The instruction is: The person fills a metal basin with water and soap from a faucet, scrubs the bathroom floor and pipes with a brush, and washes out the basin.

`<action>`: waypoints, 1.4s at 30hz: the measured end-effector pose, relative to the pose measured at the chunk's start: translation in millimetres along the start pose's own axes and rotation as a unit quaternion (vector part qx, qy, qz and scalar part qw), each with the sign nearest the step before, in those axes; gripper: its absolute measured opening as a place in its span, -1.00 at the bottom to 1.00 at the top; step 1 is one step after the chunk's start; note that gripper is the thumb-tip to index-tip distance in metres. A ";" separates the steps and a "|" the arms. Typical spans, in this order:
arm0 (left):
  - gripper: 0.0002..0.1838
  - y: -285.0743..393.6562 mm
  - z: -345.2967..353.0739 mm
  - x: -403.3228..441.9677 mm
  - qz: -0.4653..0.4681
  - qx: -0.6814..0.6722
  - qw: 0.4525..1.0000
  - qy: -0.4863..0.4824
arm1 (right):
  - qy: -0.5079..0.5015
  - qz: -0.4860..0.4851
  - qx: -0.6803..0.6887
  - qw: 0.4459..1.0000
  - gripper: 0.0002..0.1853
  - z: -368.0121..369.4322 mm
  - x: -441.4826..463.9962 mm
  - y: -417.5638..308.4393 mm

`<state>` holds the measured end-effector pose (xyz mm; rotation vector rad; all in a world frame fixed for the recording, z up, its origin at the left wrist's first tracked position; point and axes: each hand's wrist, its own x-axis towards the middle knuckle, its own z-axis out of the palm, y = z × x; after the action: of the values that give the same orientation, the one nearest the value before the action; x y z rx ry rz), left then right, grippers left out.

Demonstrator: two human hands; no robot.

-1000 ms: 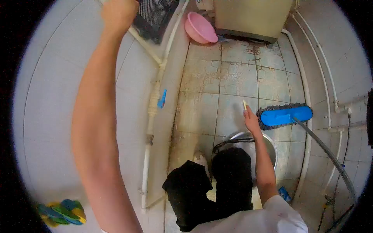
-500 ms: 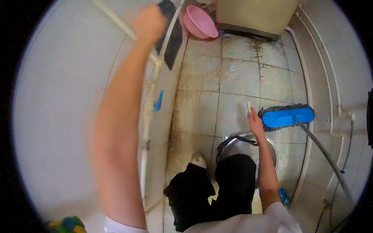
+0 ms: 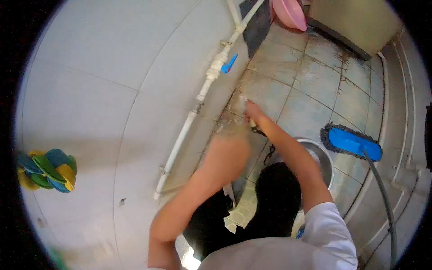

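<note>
My right hand (image 3: 255, 112) is closed around a slim pale handle (image 3: 252, 123), its short end showing below the fingers. A dark strap or cord (image 3: 258, 131) lies or hangs just under that end. My left hand (image 3: 228, 150) is in front of my legs, lower and to the left of the right hand, badly smeared by motion. A whitish, see-through blur shows just above its fingers, and I cannot make out what it is. Beneath my right forearm stands a round metal basin (image 3: 331, 173), partly hidden by my knee and arm.
A blue flat mop (image 3: 348, 141) with a grey fringe rests on the floor tiles at right. A white pipe (image 3: 181, 146) with a blue valve lever (image 3: 229, 64) runs along the left wall. At the back are a pink basin (image 3: 291, 15) and a boxy appliance (image 3: 355, 22). A braided cloth (image 3: 49, 171) hangs at left.
My left hand has come down from the upper wall pipe to before my legs. My right hand has moved left with the pale handle, away from the mop. The view has turned left.
</note>
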<state>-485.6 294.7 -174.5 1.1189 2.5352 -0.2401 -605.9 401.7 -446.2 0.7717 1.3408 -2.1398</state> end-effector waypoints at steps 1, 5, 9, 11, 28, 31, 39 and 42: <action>-0.83 -3.4 4.4 -16.6 -0.010 -0.040 0.998 -0.044 | 0.011 -0.055 -0.051 0.997 -0.53 29.4 -11.3 -5.9; -0.70 -15.5 -2.2 -77.2 -0.097 -0.170 0.978 -0.066 | 0.091 -0.360 0.016 0.929 -0.51 148.7 28.9 63.6; -0.61 -20.2 -1.8 -98.7 -0.117 -0.205 0.970 -0.056 | 0.133 -0.342 -0.056 0.929 -0.48 209.1 -37.0 138.1; -0.52 -20.2 3.3 -102.6 -0.106 -0.247 0.962 -0.040 | 0.135 -0.329 -0.133 0.925 -0.47 200.9 -24.0 164.0; -0.46 -36.9 -7.8 -100.2 -0.107 -0.274 0.955 -0.042 | 0.229 -0.168 -0.226 0.932 -0.68 146.1 123.7 162.1; -0.47 -41.9 -11.6 -101.5 -0.085 -0.275 0.957 -0.034 | 0.155 -0.341 -0.401 0.836 -0.84 152.3 172.6 289.0; -0.43 -49.0 -11.8 -102.3 -0.115 -0.269 0.956 -0.036 | -0.001 -0.399 -0.584 0.707 -0.79 113.8 168.1 225.9; -0.39 -46.1 -17.3 -100.7 -0.083 -0.285 0.954 -0.040 | 0.018 -0.329 -0.562 0.758 -0.72 118.2 195.2 258.7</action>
<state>-461.5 200.4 -119.0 0.6564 2.3885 0.3811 -596.8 170.5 -702.1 -0.2165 2.7275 -1.1817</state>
